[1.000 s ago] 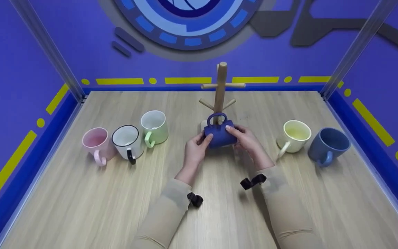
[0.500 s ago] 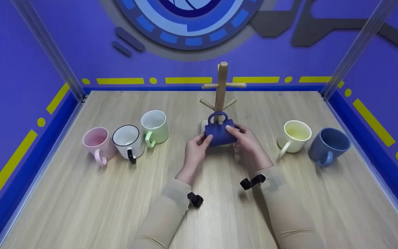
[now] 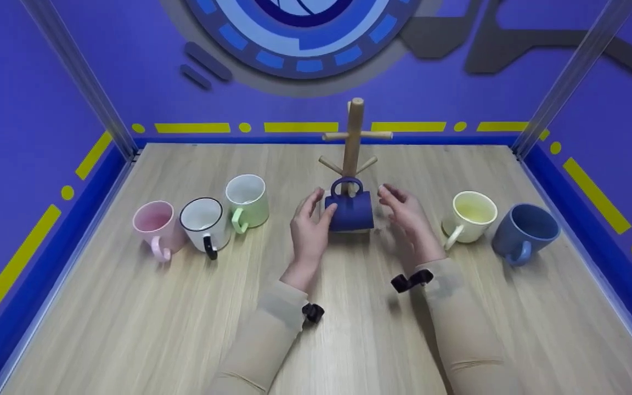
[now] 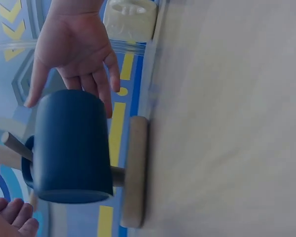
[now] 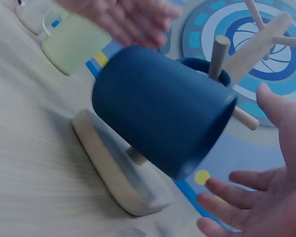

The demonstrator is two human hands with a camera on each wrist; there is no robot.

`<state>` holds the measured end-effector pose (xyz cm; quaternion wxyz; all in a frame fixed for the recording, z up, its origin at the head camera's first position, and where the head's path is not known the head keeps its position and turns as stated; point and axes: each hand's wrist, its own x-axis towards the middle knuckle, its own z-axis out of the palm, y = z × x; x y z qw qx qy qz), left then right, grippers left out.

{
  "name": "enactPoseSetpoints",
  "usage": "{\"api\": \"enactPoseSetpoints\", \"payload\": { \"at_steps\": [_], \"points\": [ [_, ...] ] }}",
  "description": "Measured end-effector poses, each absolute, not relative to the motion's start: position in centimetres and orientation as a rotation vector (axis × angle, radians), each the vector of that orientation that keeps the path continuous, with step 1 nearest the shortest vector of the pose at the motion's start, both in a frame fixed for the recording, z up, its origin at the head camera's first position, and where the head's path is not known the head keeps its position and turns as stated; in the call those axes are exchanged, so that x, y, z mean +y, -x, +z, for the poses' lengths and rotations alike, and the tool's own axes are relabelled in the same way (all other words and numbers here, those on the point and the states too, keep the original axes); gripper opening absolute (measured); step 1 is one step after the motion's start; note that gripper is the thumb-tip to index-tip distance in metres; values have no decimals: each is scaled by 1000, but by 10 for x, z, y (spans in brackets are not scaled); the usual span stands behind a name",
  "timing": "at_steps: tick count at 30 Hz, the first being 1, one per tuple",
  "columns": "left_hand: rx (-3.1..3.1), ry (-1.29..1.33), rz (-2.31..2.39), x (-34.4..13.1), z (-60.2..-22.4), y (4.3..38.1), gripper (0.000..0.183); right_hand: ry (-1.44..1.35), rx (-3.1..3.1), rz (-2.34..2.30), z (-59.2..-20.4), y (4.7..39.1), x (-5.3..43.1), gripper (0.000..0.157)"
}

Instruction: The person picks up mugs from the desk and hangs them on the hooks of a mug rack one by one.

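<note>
A dark blue mug (image 3: 350,211) hangs on its side by its handle from a front lower peg (image 5: 218,57) of the wooden mug rack (image 3: 353,142). The peg passes through the handle loop in both wrist views. My left hand (image 3: 309,233) is just left of the mug, fingers loosely extended; the left wrist view shows a gap between it and the mug. On the other side, my right hand (image 3: 408,219) is apart from the mug's rim, with spread fingers (image 5: 241,195).
To the left stand a pink mug (image 3: 170,233), a white mug with black handle (image 3: 209,225) and a light green mug (image 3: 250,206). A cream mug (image 3: 467,219) and a grey-blue mug (image 3: 519,236) stand right. The rack's upper pegs (image 3: 376,135) stick out sideways.
Both hands have let go of the dark blue mug. The right hand has moved off to the right, and the left hand's fingers have loosened. The mug stays at the rack, slightly straightened.
</note>
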<state>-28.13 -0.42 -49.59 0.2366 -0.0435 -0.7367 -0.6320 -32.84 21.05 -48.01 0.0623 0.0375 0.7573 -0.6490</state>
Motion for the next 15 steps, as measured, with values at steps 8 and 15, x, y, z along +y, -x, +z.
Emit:
{"api": "enactPoseSetpoints", "payload": {
  "at_steps": [8, 15],
  "points": [
    [-2120, 310, -1461, 17, -472, 290, 40, -69, 2505, -2006, -454, 354, 204, 51],
    [-2185, 391, -1210, 27, -464, 298, 22, 82, 2597, -1958, -443, 377, 195, 42]
  ]
}}
